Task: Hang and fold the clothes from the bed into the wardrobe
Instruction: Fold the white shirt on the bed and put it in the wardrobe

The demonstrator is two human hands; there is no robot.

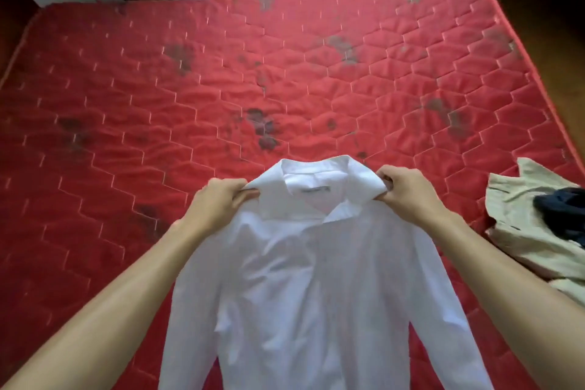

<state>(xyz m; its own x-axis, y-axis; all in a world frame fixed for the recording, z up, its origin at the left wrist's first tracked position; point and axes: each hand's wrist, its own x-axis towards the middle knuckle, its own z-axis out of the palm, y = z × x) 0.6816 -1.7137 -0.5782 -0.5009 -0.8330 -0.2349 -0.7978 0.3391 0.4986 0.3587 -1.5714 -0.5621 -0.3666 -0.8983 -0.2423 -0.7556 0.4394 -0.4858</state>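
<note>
Bed [285, 73]: bare red quilted mattress with dark stains, fills most of the view. Shirt [316, 279]: white, long-sleeved, collared, held up over the near part of the bed with the open neck facing the person; body and sleeves drop toward the bottom edge, hem out of frame, so contact with the bed can't be told. Beige garment [522, 231]: crumpled at the bed's right side, apart from the shirt, with a dark navy piece [560, 212] lying on it. Left hand [218, 199] and right hand [408, 193]: both clenched on the shirt, each pinching a bunch of cloth at one end of the collar [316, 174], at the shoulder. Label [315, 190] visible inside the neck. Handling, judged: thin, light, limp cloth, not fragile, creases easily; the collar looks the only stiffer part. The shoulder points beside the collar are likely the best hold, since they keep the shirt spread for a hanger. A single pinch would probably let it collapse.
</note>
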